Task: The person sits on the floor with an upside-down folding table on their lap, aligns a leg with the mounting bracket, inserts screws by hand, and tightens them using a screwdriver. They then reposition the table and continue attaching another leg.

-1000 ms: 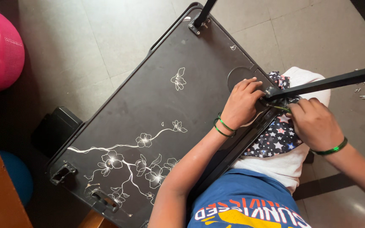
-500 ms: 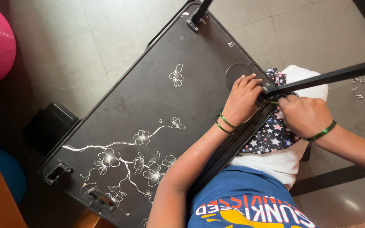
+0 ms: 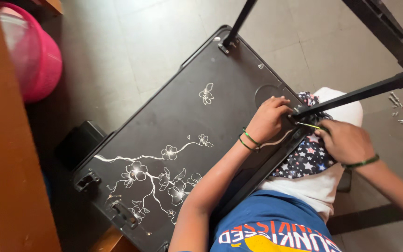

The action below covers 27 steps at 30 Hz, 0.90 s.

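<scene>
Table: our black panel with white flower print lies upside down across our lap, its corner by our hands.
Left hand: fingers curled on the corner, pressing it steady beside the leg.
Right hand: closed around a thin green-handled screwdriver, tip aimed at the leg joint.
Around: loose screws on the tiled floor; pink bucket well apart, far left.
In the way: the metal frame crosses above our right hand.
</scene>
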Motion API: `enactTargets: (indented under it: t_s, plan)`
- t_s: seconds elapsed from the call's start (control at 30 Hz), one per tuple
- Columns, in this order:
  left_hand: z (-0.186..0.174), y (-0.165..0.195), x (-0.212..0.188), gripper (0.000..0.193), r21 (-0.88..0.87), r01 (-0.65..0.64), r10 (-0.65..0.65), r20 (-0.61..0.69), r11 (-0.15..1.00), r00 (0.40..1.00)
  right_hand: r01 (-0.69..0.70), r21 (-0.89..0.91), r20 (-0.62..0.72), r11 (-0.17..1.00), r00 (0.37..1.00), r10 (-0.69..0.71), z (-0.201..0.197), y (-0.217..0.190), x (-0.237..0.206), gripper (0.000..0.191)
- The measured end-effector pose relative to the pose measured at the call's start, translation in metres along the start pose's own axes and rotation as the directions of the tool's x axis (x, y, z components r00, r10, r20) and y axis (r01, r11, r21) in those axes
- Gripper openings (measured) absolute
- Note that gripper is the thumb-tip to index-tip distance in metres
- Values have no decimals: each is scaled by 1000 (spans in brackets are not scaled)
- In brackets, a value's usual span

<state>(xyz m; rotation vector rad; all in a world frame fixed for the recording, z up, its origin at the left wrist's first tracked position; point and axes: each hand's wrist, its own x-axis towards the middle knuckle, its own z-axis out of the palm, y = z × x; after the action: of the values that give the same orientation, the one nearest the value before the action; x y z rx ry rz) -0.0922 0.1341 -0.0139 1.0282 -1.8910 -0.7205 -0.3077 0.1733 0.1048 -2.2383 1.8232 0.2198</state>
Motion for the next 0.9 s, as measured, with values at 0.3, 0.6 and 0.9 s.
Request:
enactTargets:
  t_s: [0.3, 0.6, 0.9]
  plan:
    - [-87, 11, -23, 36, 63, 150, -144, -95, 987, 985, 91, 407, -520, 909, 841, 148, 35, 40, -31, 21]
    - [-192, 37, -115, 38, 579, 360, -230, -288, 731, 930, 379, 842, -464, 383, 872, 156, 35, 37, 26, 33]
    - [-269, 62, -276, 54, 458, 889, -484, -770, 32, 414, 459, 592, -685, 662, 720, 113, 45, 18, 13, 15]
